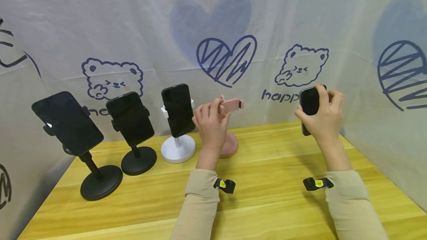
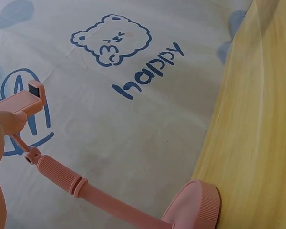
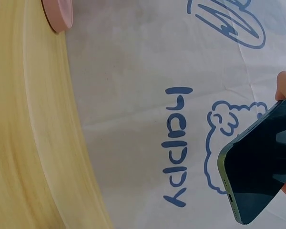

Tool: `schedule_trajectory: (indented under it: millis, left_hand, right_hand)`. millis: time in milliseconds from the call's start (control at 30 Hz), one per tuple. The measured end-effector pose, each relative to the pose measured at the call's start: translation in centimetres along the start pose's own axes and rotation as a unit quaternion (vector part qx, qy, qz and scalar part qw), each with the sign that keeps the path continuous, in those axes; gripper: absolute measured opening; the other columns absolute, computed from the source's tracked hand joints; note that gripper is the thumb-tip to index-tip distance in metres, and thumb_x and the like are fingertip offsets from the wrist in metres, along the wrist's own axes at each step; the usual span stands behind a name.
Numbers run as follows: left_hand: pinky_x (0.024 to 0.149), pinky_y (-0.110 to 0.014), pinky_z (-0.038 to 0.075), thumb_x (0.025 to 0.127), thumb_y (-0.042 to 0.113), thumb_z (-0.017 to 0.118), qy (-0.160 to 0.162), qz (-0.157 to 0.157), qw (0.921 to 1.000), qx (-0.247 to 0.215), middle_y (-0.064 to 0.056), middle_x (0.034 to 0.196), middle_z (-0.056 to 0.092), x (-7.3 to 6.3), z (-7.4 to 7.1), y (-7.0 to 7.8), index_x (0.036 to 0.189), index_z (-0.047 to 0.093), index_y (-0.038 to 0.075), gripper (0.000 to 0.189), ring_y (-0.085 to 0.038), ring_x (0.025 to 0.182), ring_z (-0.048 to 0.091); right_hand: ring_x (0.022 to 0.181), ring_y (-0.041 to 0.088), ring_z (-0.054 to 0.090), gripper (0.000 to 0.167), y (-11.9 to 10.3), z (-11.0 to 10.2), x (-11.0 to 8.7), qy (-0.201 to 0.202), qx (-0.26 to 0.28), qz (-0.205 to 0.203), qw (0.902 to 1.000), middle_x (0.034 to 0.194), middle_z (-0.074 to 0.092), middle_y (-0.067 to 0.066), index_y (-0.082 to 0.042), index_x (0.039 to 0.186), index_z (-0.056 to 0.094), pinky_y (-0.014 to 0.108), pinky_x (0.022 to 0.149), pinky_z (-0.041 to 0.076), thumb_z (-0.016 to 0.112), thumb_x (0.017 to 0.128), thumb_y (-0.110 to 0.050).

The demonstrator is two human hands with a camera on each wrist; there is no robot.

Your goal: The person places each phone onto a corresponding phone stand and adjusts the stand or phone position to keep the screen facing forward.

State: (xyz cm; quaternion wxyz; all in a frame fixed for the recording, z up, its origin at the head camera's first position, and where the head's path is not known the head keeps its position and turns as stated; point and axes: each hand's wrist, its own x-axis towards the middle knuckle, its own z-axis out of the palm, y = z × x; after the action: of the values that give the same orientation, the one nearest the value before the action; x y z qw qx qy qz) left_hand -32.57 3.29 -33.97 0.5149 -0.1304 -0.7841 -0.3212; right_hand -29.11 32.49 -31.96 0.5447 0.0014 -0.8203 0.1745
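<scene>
My left hand [image 1: 211,129] grips the clamp head of a pink phone stand [image 1: 230,144], its thumb lying along the clamp. In the left wrist view, the stand's ribbed stem [image 2: 59,174] slopes down to a round base [image 2: 193,207] on the table. No phone sits in this clamp. Off to the right, my right hand [image 1: 325,116] holds a dark smartphone [image 1: 309,102] by its edges, raised over the table. The right wrist view shows the phone's dark screen [image 3: 260,164] and its lower corner, while fingers cover the far end.
Left of the pink stand, a white stand [image 1: 178,150] carries a phone [image 1: 178,110]. Farther left, a small black stand [image 1: 138,160] and a taller black stand [image 1: 101,182] each hold a phone too. A printed cloth [image 1: 146,29] hangs behind the wooden table [image 1: 267,203].
</scene>
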Motion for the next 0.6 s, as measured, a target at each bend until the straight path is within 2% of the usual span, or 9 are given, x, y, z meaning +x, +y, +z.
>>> schedule_trajectory:
  millis: [200, 400, 600]
  left_hand:
    - [0.085, -0.043, 0.038, 0.081, 0.028, 0.079, -0.008, -0.002, 1.0, 0.003, -0.007, 0.105, 0.062, 0.1, -0.2, 0.0, 0.117, 0.061, 0.016, 0.042, -0.025, 0.106, 0.048]
    - [0.086, -0.043, 0.038, 0.081, 0.029, 0.079, -0.011, 0.003, 0.9999, 0.002, -0.007, 0.105, 0.062, 0.1, -0.3, 0.0, 0.118, 0.061, 0.016, 0.043, -0.026, 0.106, 0.048]
    - [0.088, -0.043, 0.037, 0.083, 0.032, 0.077, -0.023, 0.004, 0.9997, 0.008, -0.006, 0.107, 0.062, 0.3, -0.4, -0.1, 0.118, 0.062, 0.017, 0.041, -0.025, 0.108, 0.047]
  right_hand:
    - [0.105, 0.042, 0.043, 0.065, -0.4, 0.0, 0.1, -0.003, 0.007, -0.007, 0.9999, 0.117, 0.041, 0.027, -0.018, 0.136, 0.047, 0.059, 0.076, 0.046, 0.066, 0.076, -0.036]
    - [0.107, 0.041, 0.043, 0.065, -0.9, -0.2, 0.2, -0.006, 0.023, -0.004, 0.9997, 0.118, 0.04, 0.027, -0.019, 0.136, 0.047, 0.058, 0.079, 0.045, 0.067, 0.076, -0.033]
    - [0.105, 0.041, 0.044, 0.065, -1.4, -0.3, 0.1, 0.0, 0.03, -0.011, 0.9995, 0.117, 0.042, 0.028, -0.019, 0.136, 0.048, 0.059, 0.076, 0.046, 0.066, 0.076, -0.036]
